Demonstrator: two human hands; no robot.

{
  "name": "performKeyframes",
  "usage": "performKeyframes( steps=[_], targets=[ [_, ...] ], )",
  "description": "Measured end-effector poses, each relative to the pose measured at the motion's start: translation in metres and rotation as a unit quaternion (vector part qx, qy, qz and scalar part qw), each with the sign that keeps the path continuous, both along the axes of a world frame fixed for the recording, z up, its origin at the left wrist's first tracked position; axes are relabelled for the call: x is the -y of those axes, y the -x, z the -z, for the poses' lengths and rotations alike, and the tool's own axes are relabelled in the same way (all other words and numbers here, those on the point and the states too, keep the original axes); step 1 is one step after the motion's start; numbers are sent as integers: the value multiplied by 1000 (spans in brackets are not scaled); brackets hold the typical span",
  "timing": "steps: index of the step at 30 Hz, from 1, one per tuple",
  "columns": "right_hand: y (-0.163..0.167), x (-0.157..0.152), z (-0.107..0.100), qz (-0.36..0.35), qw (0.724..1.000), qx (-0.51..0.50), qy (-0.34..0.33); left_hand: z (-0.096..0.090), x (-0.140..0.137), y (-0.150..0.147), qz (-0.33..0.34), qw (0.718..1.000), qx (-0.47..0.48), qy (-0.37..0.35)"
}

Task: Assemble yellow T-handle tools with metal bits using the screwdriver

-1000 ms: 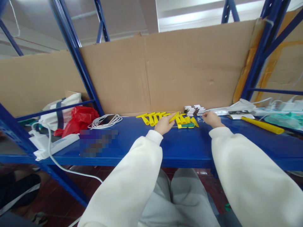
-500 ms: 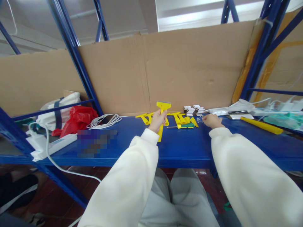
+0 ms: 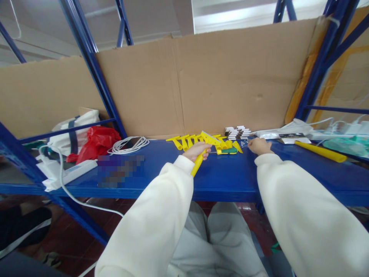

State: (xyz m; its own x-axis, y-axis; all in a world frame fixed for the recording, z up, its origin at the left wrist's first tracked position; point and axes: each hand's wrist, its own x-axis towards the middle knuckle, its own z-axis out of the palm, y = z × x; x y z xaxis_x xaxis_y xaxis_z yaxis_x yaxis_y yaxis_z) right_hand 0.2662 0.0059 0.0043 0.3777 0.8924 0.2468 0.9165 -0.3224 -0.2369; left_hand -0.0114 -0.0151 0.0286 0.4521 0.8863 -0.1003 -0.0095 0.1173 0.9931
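Left hand (image 3: 198,151): wrapped round the handle of a yellow scraper (image 3: 210,139), mid-frame.
Scraper axis: handle slanting lower left to upper right, head at upper-right end, set crosswise; looks raised off the blue shelf (image 3: 225,179).
Right hand (image 3: 260,147): fingers curled, right of centre, just beside small metal bits (image 3: 244,143), probably screws; can't tell if pinching one.
Key relation: metal bits lying right of scraper head, well apart; right hand far nearer to them than left.
Screwdriver (image 3: 228,151): lying between hands, near-level, green-and-yellow handle to the right, shaft towards left hand.
Scraper row (image 3: 184,144): laid out behind left hand, partly hidden.
White-and-dark stack (image 3: 237,133): against cardboard panel (image 3: 219,88), beyond the screwdriver; contents unclear.
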Motion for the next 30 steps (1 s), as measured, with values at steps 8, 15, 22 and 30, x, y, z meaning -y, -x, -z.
performKeyframes(
  steps=[8,15,22,30],
  targets=[
    [1,-4,1,-6,999,31,20,-1,2,-1,-1,1000,-4,1],
    [0,-7,2,-17,998,44,35,1,1,-1,0,1000,0,6],
    [5,-9,0,-24,997,51,54,-1,2,-1,-4,1000,0,10],
    [6,-9,0,-40,997,35,59,-4,8,-3,-16,1000,-15,7]
  ],
)
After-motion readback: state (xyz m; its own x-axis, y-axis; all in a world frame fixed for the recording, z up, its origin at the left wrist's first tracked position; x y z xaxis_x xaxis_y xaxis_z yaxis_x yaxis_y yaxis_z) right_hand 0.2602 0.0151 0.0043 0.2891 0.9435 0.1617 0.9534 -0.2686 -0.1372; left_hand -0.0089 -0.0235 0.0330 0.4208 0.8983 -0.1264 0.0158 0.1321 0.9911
